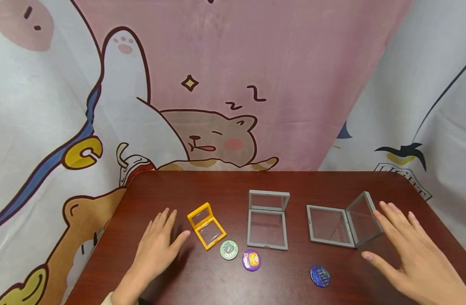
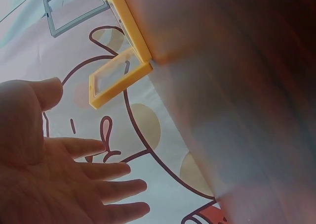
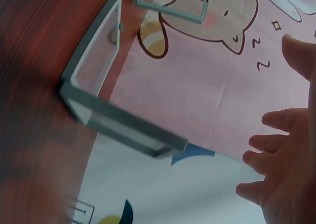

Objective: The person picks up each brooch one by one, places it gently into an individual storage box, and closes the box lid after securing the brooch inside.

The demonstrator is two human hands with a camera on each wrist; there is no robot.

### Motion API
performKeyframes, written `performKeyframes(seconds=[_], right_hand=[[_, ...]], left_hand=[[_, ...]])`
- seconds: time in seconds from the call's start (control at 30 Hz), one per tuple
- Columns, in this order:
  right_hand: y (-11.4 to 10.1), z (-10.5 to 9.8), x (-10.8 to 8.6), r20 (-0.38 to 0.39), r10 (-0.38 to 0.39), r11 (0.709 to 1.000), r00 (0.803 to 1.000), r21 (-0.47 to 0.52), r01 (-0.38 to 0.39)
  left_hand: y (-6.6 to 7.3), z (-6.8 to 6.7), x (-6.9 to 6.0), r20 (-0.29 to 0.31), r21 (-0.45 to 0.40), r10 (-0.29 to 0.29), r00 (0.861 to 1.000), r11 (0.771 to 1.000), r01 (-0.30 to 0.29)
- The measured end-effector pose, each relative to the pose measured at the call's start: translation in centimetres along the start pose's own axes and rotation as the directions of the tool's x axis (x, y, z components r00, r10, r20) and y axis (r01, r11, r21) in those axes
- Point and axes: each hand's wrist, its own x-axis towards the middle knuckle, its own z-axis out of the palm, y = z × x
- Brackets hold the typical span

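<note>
Curtain [image 1: 312, 63] behind brown table [image 1: 194, 284]; right hand [image 1: 417, 254] and left hand [image 1: 158, 241] — both empty, fingers straight; open grey case [image 1: 331, 226] just beside right hand, second grey case [image 1: 268, 228] mid-table; open yellow case [image 1: 209, 231] near left hand; blue badge [image 1: 320, 276], purple badge [image 1: 252, 260], green badge [image 1: 229, 250] — nearer than cases.

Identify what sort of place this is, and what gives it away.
Likely an indoor tabletop set up for filming, though the wider room isn't visible: a reddish-brown wood-look table, a pink-and-white cartoon-printed cloth backdrop behind it, and an open yellow plastic-looking hinged case laid out on top.
</note>
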Motion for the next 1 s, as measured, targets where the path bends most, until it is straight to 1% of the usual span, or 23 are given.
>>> performKeyframes(seconds=[0.17,0.3,0.5,0.67,0.77,0.9,1.0], right_hand=[[-0.8,0.6,0.7,-0.029,-0.058,0.998,0.998,0.033,0.059],[-1.9,1.2,1.2,-0.022,-0.069,0.996,0.997,0.049,0.070],[-3.8,2.1,1.8,0.018,-0.077,0.994,0.997,0.077,0.076],[-5.3,2.8,2.5,0.068,-0.066,0.996,0.995,0.069,0.061],[-6.0,3.4,2.8,0.093,-0.062,0.996,0.994,0.071,0.056],[-6.8,4.4,3.4,0.059,-0.121,0.988,0.991,0.101,0.114],[-7.4,5.3,3.9,0.030,-0.170,0.979,0.985,0.122,0.165]], left_hand=[[0.3,0.2,0.2,-0.006,-0.033,-0.007,1.000,0.999,0.007],[0.4,0.3,0.4,0.002,-0.059,-0.013,1.000,0.998,0.013],[0.8,0.5,0.9,0.039,-0.121,-0.052,0.998,0.991,0.056],[1.1,0.7,1.2,0.071,-0.200,-0.088,0.994,0.975,0.101],[1.2,0.8,1.4,0.080,-0.229,-0.096,0.992,0.967,0.112],[1.4,1.0,1.6,0.081,-0.245,-0.104,0.991,0.962,0.121],[1.4,1.1,1.8,0.081,-0.254,-0.115,0.990,0.958,0.132]])
